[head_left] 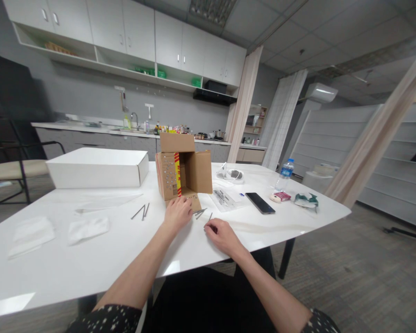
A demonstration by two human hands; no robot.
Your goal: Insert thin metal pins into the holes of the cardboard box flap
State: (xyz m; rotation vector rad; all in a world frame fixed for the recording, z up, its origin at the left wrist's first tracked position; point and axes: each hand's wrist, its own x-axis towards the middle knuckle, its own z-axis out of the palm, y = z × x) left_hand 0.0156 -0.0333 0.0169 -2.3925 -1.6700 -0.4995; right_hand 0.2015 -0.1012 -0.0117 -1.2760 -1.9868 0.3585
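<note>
My left hand [178, 213] lies with its fingers over the lower front flap of an open cardboard box [166, 173]. The box faces me with its flaps spread, and small pale round spots dot its left panel. To the right, just above the tabletop, my right hand [222, 237] is closed with its fingers curled. A thin grey nail [210, 216] sticks up at its fingers; its lower end is hidden. Between my hands lie several loose nails [200, 213]. More long nails [143, 212] rest on the table left of the box.
A white carton [98, 167] stands at the back left, near white cloths [88, 230]. To the right are a clear plastic bag [225, 199], a phone [260, 203], a pink packet [280, 196], a green-and-white crumpled wrapper [307, 201] and a water bottle [285, 175]. The table [124, 259] has a near edge by my lap.
</note>
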